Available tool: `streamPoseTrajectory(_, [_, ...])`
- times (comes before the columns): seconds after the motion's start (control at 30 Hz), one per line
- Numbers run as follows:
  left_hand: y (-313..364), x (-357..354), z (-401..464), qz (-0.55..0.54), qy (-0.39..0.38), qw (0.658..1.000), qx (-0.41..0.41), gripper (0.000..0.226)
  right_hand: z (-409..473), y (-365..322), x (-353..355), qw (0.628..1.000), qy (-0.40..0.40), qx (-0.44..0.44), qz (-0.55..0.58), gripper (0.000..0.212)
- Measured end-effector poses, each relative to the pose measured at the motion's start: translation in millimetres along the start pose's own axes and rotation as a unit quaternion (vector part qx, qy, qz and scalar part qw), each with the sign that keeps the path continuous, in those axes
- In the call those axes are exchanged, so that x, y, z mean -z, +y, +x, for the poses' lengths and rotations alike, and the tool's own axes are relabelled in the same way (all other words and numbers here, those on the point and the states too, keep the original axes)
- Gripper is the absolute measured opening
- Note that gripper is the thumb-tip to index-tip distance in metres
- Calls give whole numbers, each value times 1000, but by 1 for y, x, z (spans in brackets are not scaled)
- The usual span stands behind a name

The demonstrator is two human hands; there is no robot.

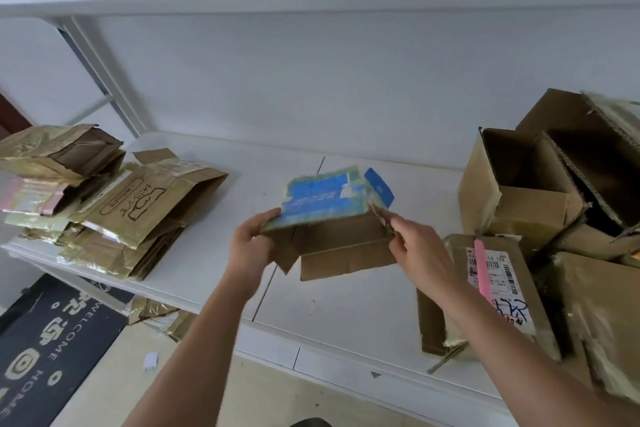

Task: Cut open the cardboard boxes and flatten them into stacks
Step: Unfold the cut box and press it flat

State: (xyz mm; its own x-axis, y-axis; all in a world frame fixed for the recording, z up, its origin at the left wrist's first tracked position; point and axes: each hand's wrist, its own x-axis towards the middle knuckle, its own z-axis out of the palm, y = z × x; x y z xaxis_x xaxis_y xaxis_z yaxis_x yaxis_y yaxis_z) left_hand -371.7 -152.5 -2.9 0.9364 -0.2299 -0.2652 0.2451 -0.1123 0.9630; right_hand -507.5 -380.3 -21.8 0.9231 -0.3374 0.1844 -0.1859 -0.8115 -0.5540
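A small cardboard box (329, 218) with a blue and green printed top is held in the air over the middle of the white table (346, 308). Its brown flaps hang open towards me. My left hand (251, 246) grips its left edge. My right hand (415, 250) pinches its right corner. A stack of flattened boxes (131, 211) lies on the table's left part. Several unflattened boxes (540, 191) are piled at the right. A pink cutter (482, 270) lies on a labelled box (498, 288) at the right.
The table's back edge meets a white wall. Below the table's left end a dark welcome mat (52, 350) lies on the floor, with cardboard scraps (156, 315) under the table. A metal frame (100, 80) leans behind the flat stack.
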Motion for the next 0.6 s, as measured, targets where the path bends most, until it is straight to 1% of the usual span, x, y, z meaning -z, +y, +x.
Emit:
streamPoseTrajectory(0.03, [-5,14,4,-19,-25,998,56,55,0,2,-1,1000,-26,8,-4,41])
streamPoseTrajectory(0.07, [-14,26,9,15,-51,994,95,49,-1,5,-5,998,-66,12,-13,44])
streamPoseTrajectory(0.1, [-24,34,11,100,-71,986,116,41,-2,7,-9,993,-117,15,-27,51])
streamPoseTrajectory(0.13, [-35,40,12,202,-76,968,124,32,-4,8,-15,983,-177,9,-53,58])
streamPoseTrajectory(0.17, [-45,42,12,293,-60,947,117,25,-5,8,-22,969,-231,-1,-85,61])
streamPoseTrajectory(0.2, [-53,41,14,351,-36,930,100,23,-7,7,-29,955,-273,-11,-116,58])
streamPoseTrajectory(0.23, [-60,39,16,371,-6,926,66,23,-8,7,-36,944,-300,-18,-137,52])
streamPoseTrajectory(0.27, [-63,35,16,376,8,927,22,27,-7,5,-42,941,-307,-21,-144,43])
streamPoseTrajectory(0.3, [-65,31,16,384,-9,923,-12,36,-5,3,-47,946,-294,-21,-135,33])
streamPoseTrajectory(0.33, [-67,26,17,409,-47,911,-36,45,-3,0,-53,957,-266,-28,-109,26])
streamPoseTrajectory(0.37, [-71,23,19,464,-93,880,-48,50,1,-5,-58,969,-234,-40,-73,22])
streamPoseTrajectory(0.4, [-78,19,21,522,-130,842,-53,53,4,-9,-63,975,-209,-55,-42,26])
streamPoseTrajectory(0.43, [-84,16,22,565,-148,810,-47,55,5,-11,-70,978,-197,-60,-27,33])
streamPoseTrajectory(0.47, [-90,14,23,587,-149,795,-31,58,6,-12,-79,978,-200,-53,-40,39])
streamPoseTrajectory(0.5, [-95,12,23,596,-140,790,-22,61,5,-12,-87,975,-205,-37,-82,42])
streamPoseTrajectory(0.57, [-99,8,25,605,-116,787,-27,63,2,-12,-100,956,-227,-22,-184,45])
streamPoseTrajectory(0.6, [-97,5,26,605,-112,788,-28,60,1,-12,-103,946,-240,-23,-215,47])
